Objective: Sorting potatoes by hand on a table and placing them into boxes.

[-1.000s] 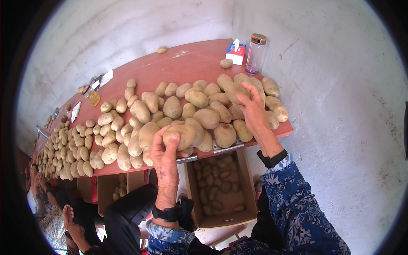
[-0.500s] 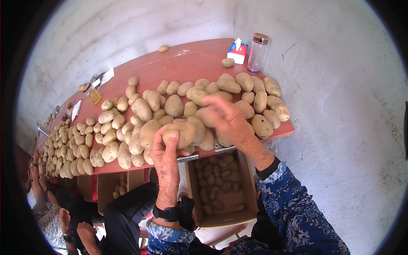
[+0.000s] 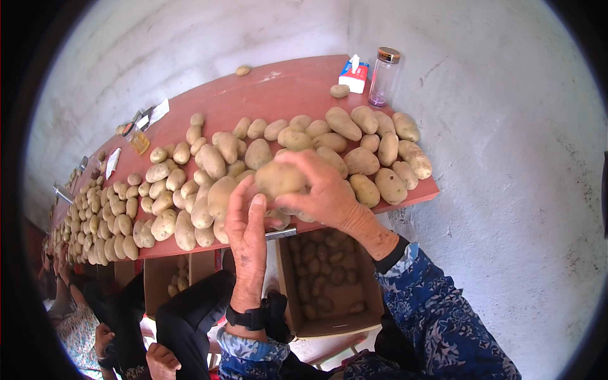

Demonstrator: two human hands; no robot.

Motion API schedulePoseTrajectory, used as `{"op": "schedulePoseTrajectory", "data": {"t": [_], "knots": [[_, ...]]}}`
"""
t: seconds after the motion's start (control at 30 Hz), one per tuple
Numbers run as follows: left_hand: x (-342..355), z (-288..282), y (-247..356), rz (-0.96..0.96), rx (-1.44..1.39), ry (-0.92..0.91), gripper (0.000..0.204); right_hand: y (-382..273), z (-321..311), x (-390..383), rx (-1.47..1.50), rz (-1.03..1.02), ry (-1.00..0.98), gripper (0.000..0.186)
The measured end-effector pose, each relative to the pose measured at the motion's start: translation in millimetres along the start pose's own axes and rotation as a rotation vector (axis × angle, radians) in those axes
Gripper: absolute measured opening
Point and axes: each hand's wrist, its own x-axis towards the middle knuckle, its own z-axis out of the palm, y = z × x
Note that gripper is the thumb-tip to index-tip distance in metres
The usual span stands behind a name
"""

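Over the front edge of the pile, a blurred pale-brown potato (image 3: pixel 277 179) is gripped by my right hand (image 3: pixel 326 196), with the fingers over its top and the thumb below. My left hand (image 3: pixel 246 231) is just beneath and to the left, cupped, its thumb raised apart from the fingers. Its fingertips come close to the potato's left end; whether they touch it I cannot tell. Around both hands lie many loose potatoes (image 3: pixel 212 161) on the red tabletop (image 3: pixel 297 88). One potato at the right (image 3: pixel 391 185) has a small dark hole.
Below the table edge stands a cardboard box (image 3: pixel 335 327) with potatoes inside; another box (image 3: pixel 157 288) is farther left. A tissue pack (image 3: pixel 353 77) and a lidded clear bottle (image 3: pixel 384 79) stand at the back right. Another person's hands (image 3: pixel 161 361) rest at lower left. A wall (image 3: pixel 500 158) borders the right.
My right hand has moved left and closed around a potato next to my left hand. The left hand, which held a potato, has loosened. The neighbouring person's hands have shifted.
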Motion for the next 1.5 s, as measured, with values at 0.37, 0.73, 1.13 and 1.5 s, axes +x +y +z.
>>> {"op": "schedulePoseTrajectory", "data": {"t": [0.37, 0.73, 1.13, 1.5], "knots": [[-1, -12, 1, -0.072, 0.014, -0.027, 0.025, 64, -30, 2, -0.227, 0.26, 0.364, 0.055], [2, -20, -1, -0.05, 0.036, -0.005, 0.023, 86, -33, -12, -0.46, 0.246, 0.189, 0.049], [3, -27, 6, -0.102, 0.127, 0.061, 0.023, 57, -31, 0, -0.53, 0.007, 0.278, 0.036], [10, -27, -2, 0.003, 0.06, 0.041, 0.018, -21, -9, -10, 0.467, 0.499, -0.935, 0.02]]}}
